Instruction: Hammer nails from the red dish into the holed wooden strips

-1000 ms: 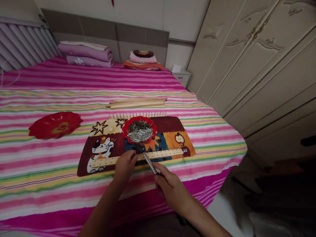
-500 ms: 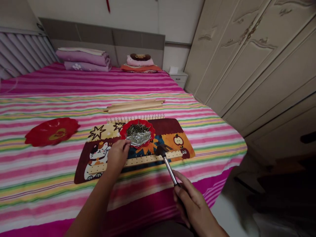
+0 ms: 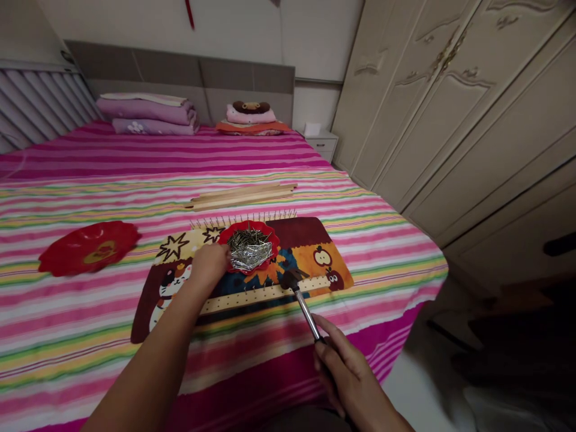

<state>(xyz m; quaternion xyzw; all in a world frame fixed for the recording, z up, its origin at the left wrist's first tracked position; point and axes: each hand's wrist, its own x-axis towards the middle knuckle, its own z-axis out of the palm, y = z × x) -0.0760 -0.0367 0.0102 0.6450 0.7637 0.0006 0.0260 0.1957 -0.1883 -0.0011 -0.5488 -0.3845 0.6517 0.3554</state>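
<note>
Meanwhile, the left hand [image 3: 207,261] rests at the near-left rim of the red dish of nails [image 3: 249,247], fingers curled, grip unclear; the right hand [image 3: 348,375] grips a hammer [image 3: 300,299], head on the wooden strip [image 3: 252,294] just nearer than the dish.

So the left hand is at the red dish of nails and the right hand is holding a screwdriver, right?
Not quite. The head view shows the right hand holding a hammer, not a screwdriver. The left hand is indeed at the red dish of nails.
</note>
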